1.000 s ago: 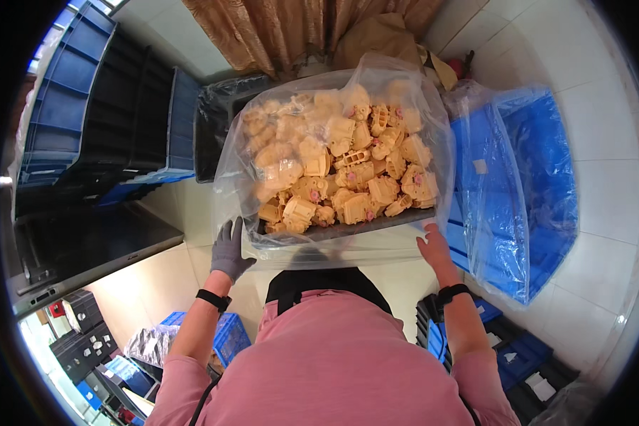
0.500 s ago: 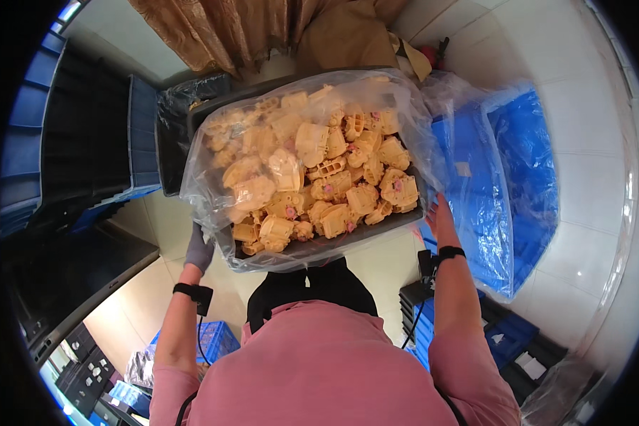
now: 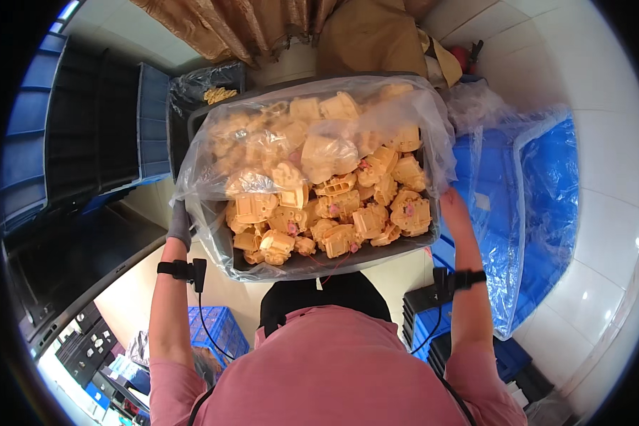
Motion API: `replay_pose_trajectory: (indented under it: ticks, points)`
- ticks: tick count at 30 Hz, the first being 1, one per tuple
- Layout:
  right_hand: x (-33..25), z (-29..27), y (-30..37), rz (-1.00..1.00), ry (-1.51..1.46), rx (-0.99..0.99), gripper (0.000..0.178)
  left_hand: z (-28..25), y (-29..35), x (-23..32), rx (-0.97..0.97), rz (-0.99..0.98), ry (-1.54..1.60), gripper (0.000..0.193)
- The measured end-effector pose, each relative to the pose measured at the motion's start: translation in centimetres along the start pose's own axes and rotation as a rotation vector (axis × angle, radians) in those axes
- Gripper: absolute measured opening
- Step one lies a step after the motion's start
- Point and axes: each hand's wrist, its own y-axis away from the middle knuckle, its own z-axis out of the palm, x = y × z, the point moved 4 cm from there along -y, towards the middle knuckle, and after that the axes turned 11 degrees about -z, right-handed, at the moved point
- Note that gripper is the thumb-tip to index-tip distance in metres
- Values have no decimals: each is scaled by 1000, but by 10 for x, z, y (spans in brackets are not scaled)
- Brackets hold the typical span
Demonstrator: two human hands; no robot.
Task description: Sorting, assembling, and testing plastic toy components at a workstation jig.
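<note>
A large dark bin (image 3: 291,272) is in front of me, lined with a clear plastic bag (image 3: 213,160). Heaped inside are yellow-orange moulded plastic housings (image 3: 339,206), some with small pink spots. The bag's film lies over the far and left part of the heap. My left hand (image 3: 179,224), in a grey glove, grips the bin's left side, its fingertips hidden by the bag and rim. On the opposite side my bare right hand (image 3: 456,211) is closed at the bin's right edge, fingers partly hidden. A thin red strand (image 3: 330,266) hangs over the near rim.
Plastic-wrapped blue bins (image 3: 508,213) stand close at the right. Stacked blue and black crates (image 3: 85,128) rise at the left, above a black screen-like panel (image 3: 85,255). A blue basket (image 3: 219,330) is behind at lower left; a brown curtain (image 3: 255,28) hangs at the far side.
Both hands have shifted farther forward and apart along the bin's sides. The bag's film covers more of the heap's far part, and the whole view has shifted slightly.
</note>
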Motion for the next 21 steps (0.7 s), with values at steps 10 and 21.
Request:
replay_pose_trajectory:
  ticks: [10, 21]
  points:
    - [-158, -28, -43, -494, -38, 105, 45, 13, 2, 129, 102, 452, -610, 65]
    - [-182, -37, -151, -588, 37, 269, 59, 52, -14, 117, -287, 298, 241, 35]
